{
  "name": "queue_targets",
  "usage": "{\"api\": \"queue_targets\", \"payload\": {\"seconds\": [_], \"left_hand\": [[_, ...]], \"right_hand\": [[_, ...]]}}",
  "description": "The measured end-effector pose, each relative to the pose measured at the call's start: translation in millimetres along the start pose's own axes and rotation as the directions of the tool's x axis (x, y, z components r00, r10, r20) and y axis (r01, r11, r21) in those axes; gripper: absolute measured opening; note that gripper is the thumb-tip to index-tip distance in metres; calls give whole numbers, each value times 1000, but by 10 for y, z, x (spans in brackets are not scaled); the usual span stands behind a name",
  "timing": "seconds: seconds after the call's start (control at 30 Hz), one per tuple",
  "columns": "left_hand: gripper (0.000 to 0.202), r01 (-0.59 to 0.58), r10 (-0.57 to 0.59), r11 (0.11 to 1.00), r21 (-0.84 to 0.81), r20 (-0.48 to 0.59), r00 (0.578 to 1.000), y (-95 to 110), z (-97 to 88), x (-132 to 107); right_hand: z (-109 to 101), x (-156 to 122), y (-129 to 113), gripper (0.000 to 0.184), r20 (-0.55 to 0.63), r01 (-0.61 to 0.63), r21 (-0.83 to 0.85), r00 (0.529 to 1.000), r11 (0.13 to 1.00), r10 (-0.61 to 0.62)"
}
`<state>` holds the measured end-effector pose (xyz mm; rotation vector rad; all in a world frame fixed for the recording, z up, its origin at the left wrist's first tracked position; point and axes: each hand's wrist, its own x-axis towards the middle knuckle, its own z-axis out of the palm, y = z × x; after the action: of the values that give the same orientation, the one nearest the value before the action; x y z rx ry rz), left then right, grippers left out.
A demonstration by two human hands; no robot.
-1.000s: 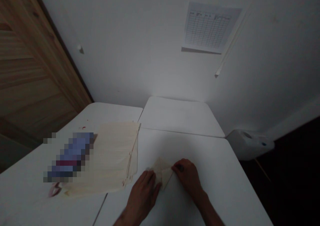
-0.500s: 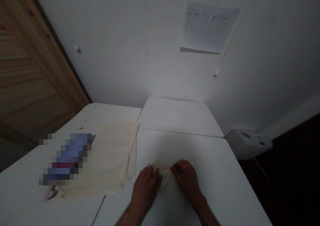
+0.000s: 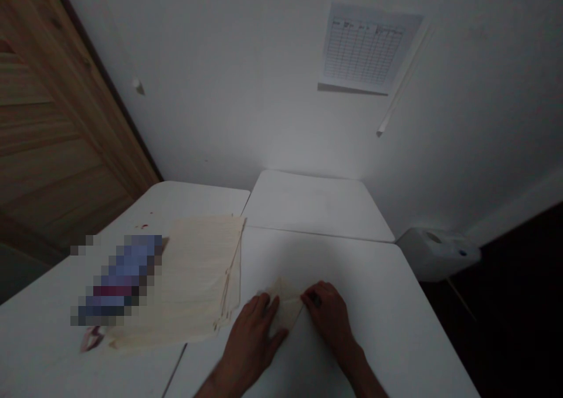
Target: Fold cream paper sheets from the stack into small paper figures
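Note:
A small folded cream cloth (image 3: pixel 287 302) lies on the white table (image 3: pixel 352 286) in front of me. My left hand (image 3: pixel 251 344) rests flat on its left part, fingers stretched out and pressing down. My right hand (image 3: pixel 331 316) sits at the cloth's right edge with curled fingers pinching or holding that edge down. Both hands touch the cloth. Part of the cloth is hidden under them.
A stack of larger cream cloths (image 3: pixel 193 278) lies to the left, with a blurred-out object (image 3: pixel 116 281) on its left side. More white tabletops (image 3: pixel 314 201) stand behind, against a white wall with a printed sheet (image 3: pixel 367 49). A white container (image 3: pixel 437 251) sits at the right.
My left hand has slid slightly back and flattened on the cloth. The small cloth now lies flatter than a second ago. My right hand has barely moved.

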<state>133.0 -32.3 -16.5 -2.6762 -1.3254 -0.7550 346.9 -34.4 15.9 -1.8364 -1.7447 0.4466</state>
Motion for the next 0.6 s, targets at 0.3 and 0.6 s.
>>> {"api": "queue_targets", "payload": {"seconds": [0.3, 0.6], "left_hand": [[44, 0, 4, 996, 87, -46, 999, 49, 22, -82], [45, 63, -59, 979, 192, -29, 998, 137, 29, -160]], "right_hand": [[36, 26, 15, 13, -18, -14, 19, 1000, 1000, 14], [86, 5, 100, 12, -70, -1, 68, 998, 998, 6]]}}
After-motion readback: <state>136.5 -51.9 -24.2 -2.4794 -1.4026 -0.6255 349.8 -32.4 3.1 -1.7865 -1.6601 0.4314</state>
